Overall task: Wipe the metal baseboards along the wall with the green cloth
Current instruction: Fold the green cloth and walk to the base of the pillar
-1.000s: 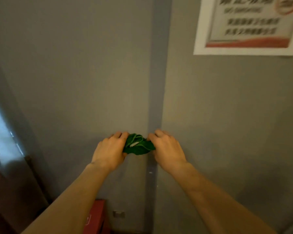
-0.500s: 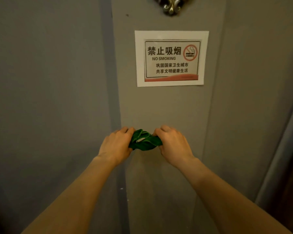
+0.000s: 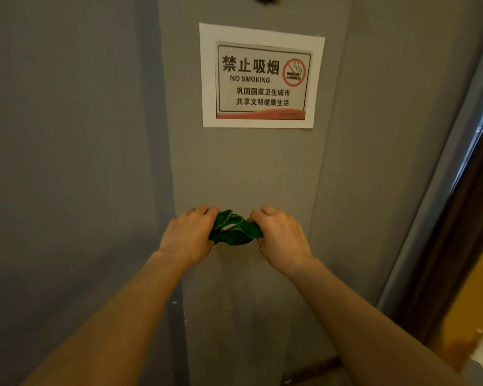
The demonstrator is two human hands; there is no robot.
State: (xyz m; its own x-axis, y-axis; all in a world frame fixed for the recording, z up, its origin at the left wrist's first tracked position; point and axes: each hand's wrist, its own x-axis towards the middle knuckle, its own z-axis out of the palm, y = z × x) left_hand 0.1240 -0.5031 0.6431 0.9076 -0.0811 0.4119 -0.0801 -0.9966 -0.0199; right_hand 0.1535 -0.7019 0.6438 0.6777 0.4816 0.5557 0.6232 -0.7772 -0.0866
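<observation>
At centre frame, both forearms reach up from the lower corners. The left hand [image 3: 188, 238] and right hand [image 3: 280, 238], knuckles up, fingers curled closed, each pinch one end of the green cloth [image 3: 234, 231], bunched and crumpled between them before the grey wall [image 3: 67, 162], below a no-smoking sign [image 3: 262, 76].
</observation>
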